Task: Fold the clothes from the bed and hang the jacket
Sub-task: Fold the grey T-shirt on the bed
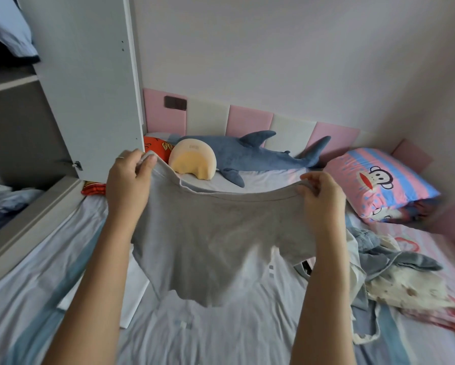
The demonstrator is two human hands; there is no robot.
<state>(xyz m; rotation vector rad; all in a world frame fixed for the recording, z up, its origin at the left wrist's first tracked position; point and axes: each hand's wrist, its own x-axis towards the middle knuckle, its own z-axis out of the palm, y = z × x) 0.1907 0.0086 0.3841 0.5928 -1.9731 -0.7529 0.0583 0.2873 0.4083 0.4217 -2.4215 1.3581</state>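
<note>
Fold step, mid-frame: left hand & right hand each pinch top edge of grey tee, held up over bed. Next, prob: lay flat, fold. Clothes pile lower right.

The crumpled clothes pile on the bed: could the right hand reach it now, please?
Probably yes: the pile lies near the right hand, nothing between, though that hand grips the grey shirt.

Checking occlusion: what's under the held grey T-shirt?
Striped bed sheet below the grey T-shirt; a white flat item pokes out at its left edge. Anything directly behind the fabric is hidden.
</note>
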